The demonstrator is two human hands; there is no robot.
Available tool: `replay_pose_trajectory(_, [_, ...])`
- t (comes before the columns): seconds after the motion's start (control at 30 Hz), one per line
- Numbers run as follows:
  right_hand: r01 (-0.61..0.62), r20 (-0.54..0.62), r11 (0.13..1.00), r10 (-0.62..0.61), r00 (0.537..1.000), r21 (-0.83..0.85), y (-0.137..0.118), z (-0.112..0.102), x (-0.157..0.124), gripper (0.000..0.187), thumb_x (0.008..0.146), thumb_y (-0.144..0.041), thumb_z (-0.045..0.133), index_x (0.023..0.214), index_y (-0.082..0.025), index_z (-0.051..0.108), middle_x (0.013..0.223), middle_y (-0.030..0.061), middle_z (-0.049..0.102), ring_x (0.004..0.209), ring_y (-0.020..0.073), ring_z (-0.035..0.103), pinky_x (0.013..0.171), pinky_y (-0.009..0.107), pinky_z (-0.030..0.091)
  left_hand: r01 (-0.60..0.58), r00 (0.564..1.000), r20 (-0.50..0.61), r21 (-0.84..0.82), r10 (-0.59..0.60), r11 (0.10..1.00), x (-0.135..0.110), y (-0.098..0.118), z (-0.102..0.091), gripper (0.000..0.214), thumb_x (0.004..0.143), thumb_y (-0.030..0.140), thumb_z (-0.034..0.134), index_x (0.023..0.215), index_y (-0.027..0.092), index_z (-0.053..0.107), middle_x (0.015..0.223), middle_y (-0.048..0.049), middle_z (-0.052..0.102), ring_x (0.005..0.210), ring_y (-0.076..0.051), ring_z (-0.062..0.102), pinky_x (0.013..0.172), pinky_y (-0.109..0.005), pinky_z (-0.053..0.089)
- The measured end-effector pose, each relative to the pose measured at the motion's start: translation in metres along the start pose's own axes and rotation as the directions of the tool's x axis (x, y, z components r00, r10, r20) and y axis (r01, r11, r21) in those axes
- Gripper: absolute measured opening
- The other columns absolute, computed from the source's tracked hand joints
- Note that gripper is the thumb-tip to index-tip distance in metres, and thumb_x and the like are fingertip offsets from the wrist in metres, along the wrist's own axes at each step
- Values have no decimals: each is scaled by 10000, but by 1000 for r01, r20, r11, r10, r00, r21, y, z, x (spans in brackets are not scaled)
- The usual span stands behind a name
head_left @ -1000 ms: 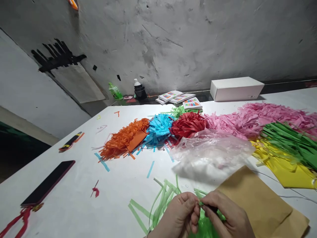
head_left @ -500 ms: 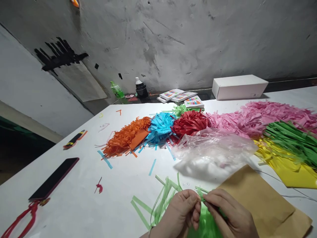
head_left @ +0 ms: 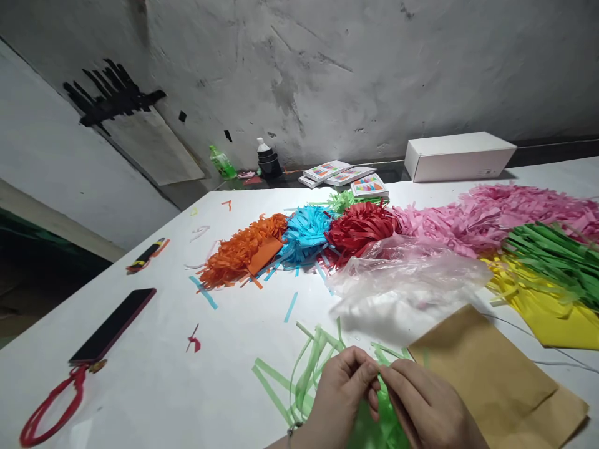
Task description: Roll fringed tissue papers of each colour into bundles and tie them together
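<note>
At the bottom middle, my left hand (head_left: 344,393) and my right hand (head_left: 423,405) meet fingertip to fingertip, both pinched on a bundle of light green paper strips (head_left: 304,374). The strips fan out to the left over the white table (head_left: 187,386), and more green paper lies under my hands. A brown paper envelope (head_left: 491,374) lies just right of my right hand. A crumpled clear plastic bag (head_left: 402,280) sits just beyond my hands.
Piles of fringed paper run across the table: orange (head_left: 238,252), blue (head_left: 306,234), red (head_left: 360,227), pink (head_left: 468,218), dark green (head_left: 556,259), yellow (head_left: 543,305). A dark phone (head_left: 115,324) with a red strap lies left. A white box (head_left: 458,156) and booklets (head_left: 346,178) sit at the back.
The view has shifted slightly, so everything sits a little higher and further right. My hands stay pinched together on the green strips, now a bit lower in the frame.
</note>
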State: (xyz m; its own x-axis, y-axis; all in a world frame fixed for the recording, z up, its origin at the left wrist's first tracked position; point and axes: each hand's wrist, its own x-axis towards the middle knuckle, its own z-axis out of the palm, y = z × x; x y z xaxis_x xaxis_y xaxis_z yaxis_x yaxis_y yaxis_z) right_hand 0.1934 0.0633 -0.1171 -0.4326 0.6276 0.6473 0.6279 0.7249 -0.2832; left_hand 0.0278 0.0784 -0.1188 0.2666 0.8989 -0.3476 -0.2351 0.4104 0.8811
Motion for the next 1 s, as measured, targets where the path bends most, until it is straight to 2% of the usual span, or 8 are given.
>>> replay_pose_trajectory(0.13, [-68, 78, 997, 65, 995, 34, -2, 0, -1, 228, 962, -111, 422, 867, -168, 622, 721, 51, 601, 623, 147, 607, 550, 229, 468, -73, 996, -27, 171, 79, 982, -3, -2, -2, 465, 794, 584, 717, 710, 156, 555, 590, 29, 539, 460, -84, 517, 458, -192, 421])
replay_pose_trajectory(0.23, [-138, 149, 988, 128, 981, 64, -2, -1, -3, 221, 960, -111, 423, 872, -186, 611, 718, 31, 580, 611, 133, 593, 562, 215, 464, -128, 991, 3, 292, 133, 948, -5, -1, -4, 400, 870, 519, 652, 732, 147, 599, 644, 5, 563, 496, -99, 556, 508, -207, 452])
replay_pose_trajectory(0.37, [-221, 164, 974, 210, 964, 56, 1, -2, -3, 216, 965, -123, 412, 883, -204, 595, 750, 27, 582, 626, 133, 591, 592, 214, 471, -232, 973, 102, 409, 209, 882, -6, 3, -5, 278, 914, 405, 607, 869, 146, 699, 835, -57, 629, 603, -144, 650, 608, -249, 522])
replay_pose_trajectory(0.53, [-135, 168, 986, 117, 979, 101, 6, -6, 0, 209, 965, -137, 410, 899, -193, 600, 759, 46, 598, 653, 151, 603, 569, 221, 464, -238, 971, 84, 490, 226, 839, -5, 8, -6, 221, 933, 306, 572, 855, 159, 718, 776, -45, 641, 618, -151, 648, 639, -246, 510])
replay_pose_trajectory(0.63, [-152, 200, 969, 112, 973, 195, 7, -10, 4, 213, 969, -141, 407, 987, -188, 614, 818, 58, 627, 694, 155, 627, 605, 226, 495, -240, 970, 87, 502, 228, 831, -6, 10, -7, 237, 940, 319, 565, 828, 162, 703, 747, -41, 643, 614, -152, 639, 627, -242, 494])
replay_pose_trajectory(0.73, [-251, 183, 924, 204, 962, 289, 5, -12, 7, 234, 972, -119, 410, 1056, -204, 611, 849, 39, 645, 735, 139, 651, 654, 211, 515, -292, 955, 120, 558, 273, 777, -8, 13, -8, 268, 956, 332, 544, 808, 164, 691, 711, -38, 633, 609, -150, 626, 642, -244, 482])
replay_pose_trajectory(0.87, [-368, 130, 877, 344, 930, 310, 3, -9, 8, 150, 969, -145, 477, 950, -217, 608, 802, 6, 645, 718, 128, 652, 655, 203, 511, -334, 939, 140, 582, 313, 741, -9, 14, -8, 262, 963, 314, 523, 826, 167, 691, 723, -42, 636, 619, -151, 621, 659, -249, 473])
replay_pose_trajectory(1.0, [-248, 177, 903, 196, 965, 352, 5, -11, 11, 201, 962, -124, 432, 971, -202, 617, 798, 25, 639, 704, 142, 636, 631, 223, 509, -300, 952, 121, 565, 282, 768, -8, 14, -8, 239, 952, 306, 537, 825, 166, 683, 721, -38, 635, 611, -152, 620, 644, -246, 468])
